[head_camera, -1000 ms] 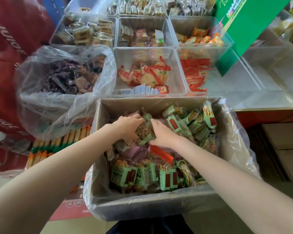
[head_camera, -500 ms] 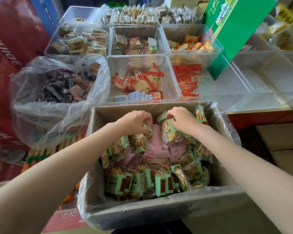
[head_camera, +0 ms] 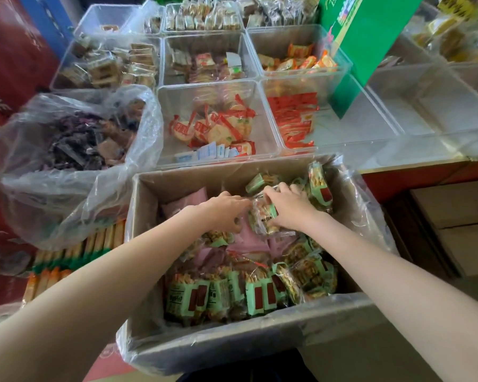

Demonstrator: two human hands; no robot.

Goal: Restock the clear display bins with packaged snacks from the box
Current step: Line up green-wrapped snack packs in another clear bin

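Left hand point(head_camera: 226, 209) and right hand point(head_camera: 290, 208), fingers curled, both grip clear green-labelled snack packet point(head_camera: 262, 215) inside plastic-lined cardboard box point(head_camera: 218, 351), far half. Packet's long axis near-far, roughly. Clear plastic display bins point(head_camera: 260, 86) beyond on desk point(head_camera: 414, 161), partly stocked.

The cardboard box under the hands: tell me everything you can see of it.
The cardboard box is plain brown, open-topped and lined with clear plastic film that spills over its rim. It sits just in front of the clear bins. Inside lie many green-labelled snack packs and some pink packs. Both the left hand and right hand reach in and grip packs near the far wall.
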